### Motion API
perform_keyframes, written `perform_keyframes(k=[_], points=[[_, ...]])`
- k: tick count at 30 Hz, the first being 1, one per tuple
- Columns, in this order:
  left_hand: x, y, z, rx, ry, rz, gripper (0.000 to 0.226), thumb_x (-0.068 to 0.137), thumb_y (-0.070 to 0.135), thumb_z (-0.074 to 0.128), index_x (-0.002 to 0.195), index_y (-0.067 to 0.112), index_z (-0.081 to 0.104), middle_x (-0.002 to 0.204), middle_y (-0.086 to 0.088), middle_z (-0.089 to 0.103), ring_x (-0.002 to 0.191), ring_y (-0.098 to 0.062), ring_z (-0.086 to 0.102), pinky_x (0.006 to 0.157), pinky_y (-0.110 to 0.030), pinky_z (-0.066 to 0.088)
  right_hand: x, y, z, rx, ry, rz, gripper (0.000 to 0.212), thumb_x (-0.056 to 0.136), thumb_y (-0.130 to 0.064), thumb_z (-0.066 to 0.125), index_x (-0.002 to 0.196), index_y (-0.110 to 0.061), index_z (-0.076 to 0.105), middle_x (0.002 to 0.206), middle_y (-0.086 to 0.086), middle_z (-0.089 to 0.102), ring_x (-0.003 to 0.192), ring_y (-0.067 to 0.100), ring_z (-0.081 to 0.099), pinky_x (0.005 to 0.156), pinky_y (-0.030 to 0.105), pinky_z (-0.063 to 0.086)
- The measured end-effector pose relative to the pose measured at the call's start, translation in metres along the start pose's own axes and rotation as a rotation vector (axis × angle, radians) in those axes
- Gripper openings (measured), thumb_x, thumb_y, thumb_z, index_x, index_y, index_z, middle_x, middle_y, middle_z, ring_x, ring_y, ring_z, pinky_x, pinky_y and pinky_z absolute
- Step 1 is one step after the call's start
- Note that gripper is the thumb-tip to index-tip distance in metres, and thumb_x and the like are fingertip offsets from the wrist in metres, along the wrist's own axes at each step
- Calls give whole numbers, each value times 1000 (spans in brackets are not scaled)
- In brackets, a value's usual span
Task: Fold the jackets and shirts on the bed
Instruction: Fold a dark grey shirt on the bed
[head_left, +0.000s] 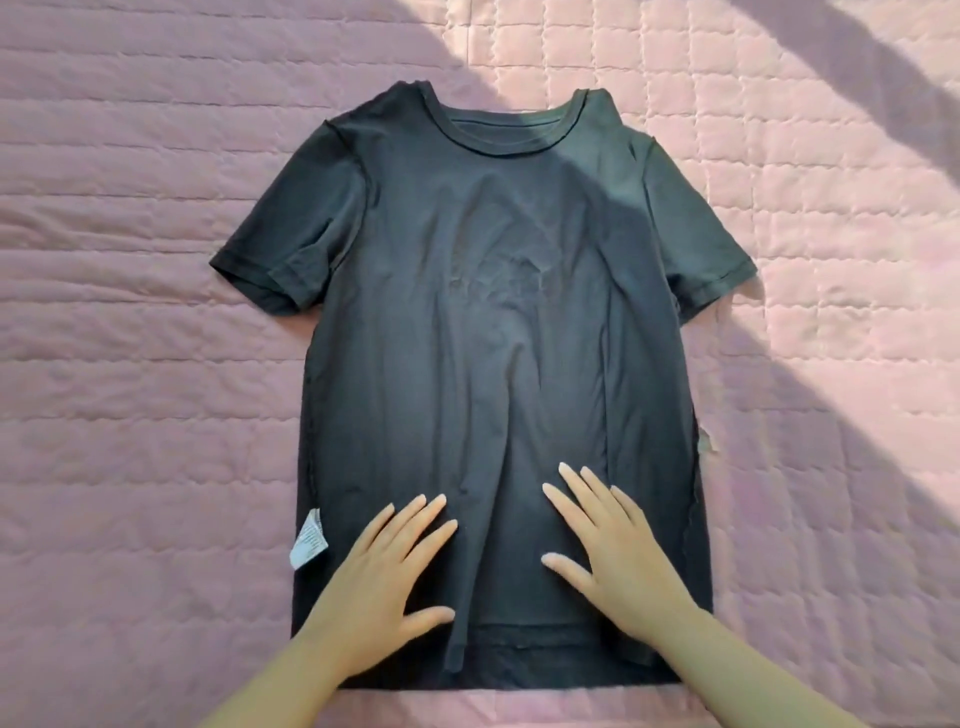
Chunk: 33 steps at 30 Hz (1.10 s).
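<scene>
Shirt, dark, short-slv: flat on bed, both hands on it.
Collar far from hands, hem nearest. L hand & R hand lie palm-down on lower front, fingers straight, apart, gripping nothing; lengthwise crease btwn them. White tag sticks out at side seam just left of L hand. Bed cover pink, quilted; sun patch beyond R hand.

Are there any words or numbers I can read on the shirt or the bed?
White care tag at the lower side seam of the black T-shirt: has rows of print, too small and blurred to read.
Pink quilt: no words or numbers.
Nothing else here carries text.
</scene>
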<state>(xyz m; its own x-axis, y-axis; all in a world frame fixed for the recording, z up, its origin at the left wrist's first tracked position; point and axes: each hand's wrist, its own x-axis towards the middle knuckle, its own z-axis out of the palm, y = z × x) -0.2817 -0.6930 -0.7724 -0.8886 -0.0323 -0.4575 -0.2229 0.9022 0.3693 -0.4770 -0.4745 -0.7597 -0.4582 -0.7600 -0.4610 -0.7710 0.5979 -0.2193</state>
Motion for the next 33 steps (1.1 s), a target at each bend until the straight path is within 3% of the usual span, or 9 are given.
perform_keyframes(k=[3,7,10,14,17,21,24,29,33], points=[[-27,15,18,-1,-27,-21,93,68,64,63,149,30,31,160,6,20,146,-15,20,114,-38,16,-42,-4,18,-36,-78,-41,91,73,-68,59,149,-27,31,160,-2,20,145,21,27,110,38,21],[-36,25,19,-36,53,-78,98,55,49,85,141,30,41,145,3,43,133,-18,42,113,-38,33,-71,-5,27,-32,-103,-30,107,58,-54,79,150,-30,29,159,0,25,144,21,25,110,38,21],[-38,25,14,-43,74,-52,91,54,36,81,138,28,45,141,0,46,128,-19,41,106,-41,39,-84,-1,31,10,-15,-20,85,67,-36,81,143,-27,43,152,-1,37,138,20,39,107,36,38],[-41,22,9,31,108,-68,79,52,1,74,127,19,57,123,-2,54,108,-25,54,91,-39,49,-94,12,31,-32,85,-7,75,58,1,74,128,-17,59,134,3,56,122,24,54,82,36,52],[-54,20,15,124,119,-80,81,49,-14,69,124,17,59,110,-4,55,92,-27,55,76,-39,51,-104,22,30,-99,86,23,73,54,11,66,122,-14,59,123,8,56,104,30,57,70,39,51],[-75,15,22,181,130,-164,62,47,-18,70,98,14,57,87,-5,53,71,-27,50,55,-35,42,-109,34,26,-132,57,100,40,54,14,66,84,-11,57,85,7,52,69,28,47,42,30,31],[-92,12,19,157,140,-177,47,44,-19,65,72,14,49,69,-3,44,60,-25,40,51,-31,26,-114,44,21,-50,83,136,39,50,16,63,74,-11,51,76,5,46,65,28,43,44,22,10],[-116,1,20,19,259,-267,47,42,-26,57,69,11,45,70,-4,40,62,-23,31,50,-32,24,-127,63,16,246,252,363,44,53,21,49,81,-13,50,83,0,41,79,30,40,56,38,37],[-118,-9,23,-23,274,-421,57,45,-28,54,86,11,51,81,-6,44,68,-28,39,54,-37,37,-134,71,18,259,269,471,52,58,22,48,94,-15,53,96,5,44,88,32,44,63,39,43]])
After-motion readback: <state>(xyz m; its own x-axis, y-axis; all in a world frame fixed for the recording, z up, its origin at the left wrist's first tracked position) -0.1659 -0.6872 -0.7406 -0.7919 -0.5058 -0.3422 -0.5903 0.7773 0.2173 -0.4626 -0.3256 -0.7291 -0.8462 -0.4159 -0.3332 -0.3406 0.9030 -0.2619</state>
